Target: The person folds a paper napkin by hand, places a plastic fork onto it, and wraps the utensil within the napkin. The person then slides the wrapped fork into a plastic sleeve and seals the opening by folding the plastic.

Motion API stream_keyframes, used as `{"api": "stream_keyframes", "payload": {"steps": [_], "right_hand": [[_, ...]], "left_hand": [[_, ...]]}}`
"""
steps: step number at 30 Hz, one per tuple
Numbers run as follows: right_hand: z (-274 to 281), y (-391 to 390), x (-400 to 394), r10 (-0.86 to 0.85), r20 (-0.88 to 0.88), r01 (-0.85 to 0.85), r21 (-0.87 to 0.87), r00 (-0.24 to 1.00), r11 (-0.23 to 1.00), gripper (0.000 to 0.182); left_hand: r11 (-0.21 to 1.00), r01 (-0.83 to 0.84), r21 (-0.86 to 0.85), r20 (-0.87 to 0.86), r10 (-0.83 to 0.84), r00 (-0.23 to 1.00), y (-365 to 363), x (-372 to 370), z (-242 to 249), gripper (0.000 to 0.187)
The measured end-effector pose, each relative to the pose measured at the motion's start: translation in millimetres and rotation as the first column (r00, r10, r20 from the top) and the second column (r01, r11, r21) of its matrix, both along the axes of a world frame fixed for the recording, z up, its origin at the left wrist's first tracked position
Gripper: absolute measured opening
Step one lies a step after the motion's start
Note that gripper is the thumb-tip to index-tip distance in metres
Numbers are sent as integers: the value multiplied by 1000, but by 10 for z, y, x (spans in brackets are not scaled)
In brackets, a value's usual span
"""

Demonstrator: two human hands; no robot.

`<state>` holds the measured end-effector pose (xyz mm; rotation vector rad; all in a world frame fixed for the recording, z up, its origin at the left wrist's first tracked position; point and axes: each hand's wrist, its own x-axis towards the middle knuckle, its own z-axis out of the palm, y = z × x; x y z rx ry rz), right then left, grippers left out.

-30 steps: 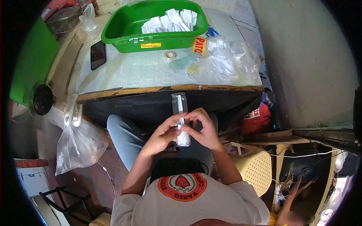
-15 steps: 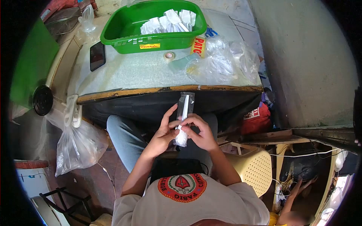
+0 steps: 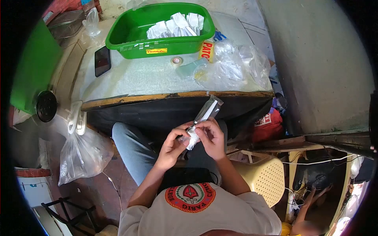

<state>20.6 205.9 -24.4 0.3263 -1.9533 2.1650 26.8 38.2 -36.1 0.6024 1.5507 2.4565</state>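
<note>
Above my lap I hold a narrow clear plastic packet [image 3: 208, 108] with a long white piece inside, tilted up to the right. White folded material fills its lower end; what exactly it is, I cannot make out. My left hand [image 3: 172, 147] pinches the packet from the left side, thumb and fingers near its middle. From the right, my right hand [image 3: 212, 138] grips it with bent fingers. On the table [image 3: 134, 84] ahead stands a green basin [image 3: 130, 49] holding several white folded bundles [image 3: 177, 25].
A phone [image 3: 102, 61] lies left of the basin. A tape roll [image 3: 176, 61], a yellow pack [image 3: 206, 51] and clear plastic bags [image 3: 228, 69] are to the right. A filled plastic bag [image 3: 84, 151] hangs at left. A yellow stool [image 3: 262, 179] and another person's arm [image 3: 305, 208] are at right.
The packet has tipped from nearly upright toward the right. My left fingers have curled in closer around it, and my right hand has shifted slightly.
</note>
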Motion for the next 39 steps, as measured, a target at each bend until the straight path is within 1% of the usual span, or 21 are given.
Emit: {"api": "stream_keyframes", "payload": {"steps": [1,2,4,5,7,9,10,12,16,20,24,25,26,28,30,32,34,35,37,38,39], "right_hand": [[-7,-7,-3,0,-1,0,0,1000,1000,11],[-14,-16,-3,-3,3,3,-10,1000,1000,11],[-17,-30,2,-5,7,5,-20,1000,1000,11],[-13,-35,9,-4,8,4,-17,1000,1000,12],[-18,-34,2,-3,10,4,-13,1000,1000,12],[-39,-24,-24,-40,-129,57,128,991,990,12],[-35,-23,-20,-40,-129,57,128,991,990,12],[-14,-33,-10,-7,-11,8,44,1000,999,12],[34,-77,-41,-22,-47,26,81,999,996,12],[-32,-122,-126,-9,-85,16,82,996,996,13],[77,-116,-272,60,-116,-40,164,991,986,16],[216,-116,-320,14,-163,22,216,987,976,20],[224,-86,-413,-4,-196,36,156,981,987,25],[403,-41,-602,-139,-222,153,48,965,987,25],[569,75,-824,-207,-80,212,62,975,975,22],[682,56,-1078,-245,-120,253,58,962,966,17],[722,2,-1331,-136,-95,150,161,986,975,20],[735,-61,-1444,-135,-100,150,162,986,975,20],[756,-226,-1677,-5,172,-6,60,985,998,27],[745,-289,-1793,-6,165,-4,64,986,998,27],[710,-353,-1912,0,224,-12,54,975,998,30]], "left_hand": [[1000,13,29,27,-14,1000,-6,11,-6,19],[1000,14,28,27,-14,1000,-17,22,-5,19],[996,46,-72,77,-40,996,-47,33,-5,21],[996,46,-72,78,-41,996,-47,34,4,21],[998,-1,-68,167,13,986,-44,37,27,24],[998,-8,-69,169,20,985,-49,31,33,23],[997,-16,-72,170,28,985,-52,26,35,23],[998,-20,-57,168,30,985,-56,17,17,23],[998,-52,-27,159,56,986,-64,9,23,23],[996,-80,-50,176,88,980,-119,-29,72,24],[986,-140,-86,94,148,984,-201,-118,183,25],[979,-170,-111,62,177,982,-231,-136,221,25],[970,-200,-135,29,206,978,-266,-146,251,25],[967,-209,-145,35,216,976,-344,-153,274,25],[948,-261,-183,3,266,964,-411,-153,283,25],[942,-276,-191,-9,279,960,-465,-147,288,24],[925,-310,-219,-26,312,950,-518,-113,258,24],[925,-311,-216,-30,312,950,-551,-88,246,24],[912,-325,-249,-7,334,943,-600,-43,215,24],[913,-326,-244,-12,333,943,-626,-17,201,24],[908,-330,-257,-6,340,940,-659,13,186,24]]}}
